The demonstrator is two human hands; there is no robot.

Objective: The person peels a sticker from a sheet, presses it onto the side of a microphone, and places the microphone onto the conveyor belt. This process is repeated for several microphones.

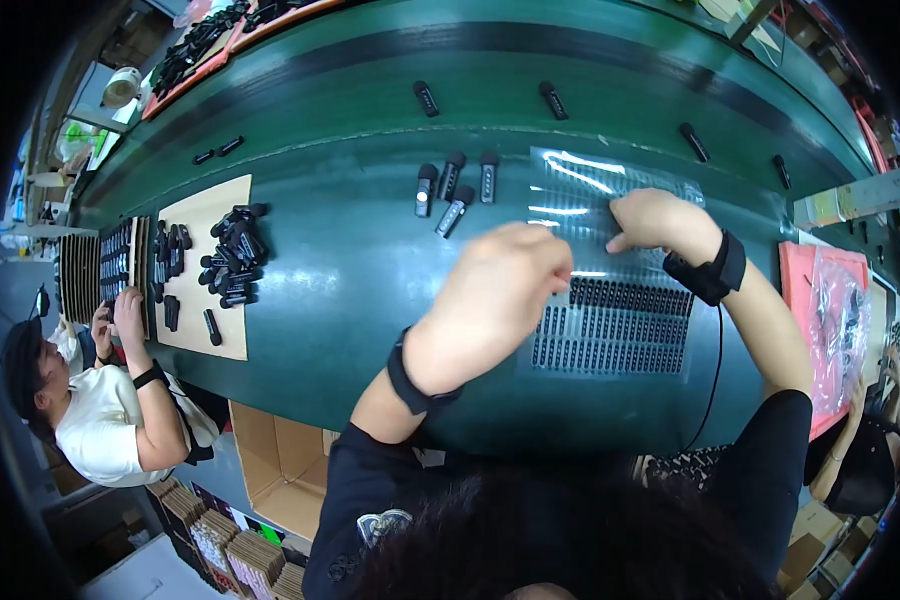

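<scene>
A clear plastic sheet with rows of small black labels (610, 340) lies on the green table in front of me; its upper part is glossy and see-through. My left hand (495, 300) is over the sheet's left side, thumb and fingers pinched together. Whatever is between the fingertips is too small to make out. My right hand (660, 222) rests over the upper part of the sheet, thumb and forefinger apart. Left of the sheet's top lie several small black microphones with rounded heads (457, 208). Each wrist wears a black band.
Single microphones (427, 99) lie along the far green strip. A cardboard sheet (205, 330) at left carries a pile of microphones (235, 250). Beyond it, a co-worker (120, 410) handles a filled rack. A pink tray (802, 300) with plastic bags stands at right, near another person. A black cable (715, 385) hangs from my right wristband.
</scene>
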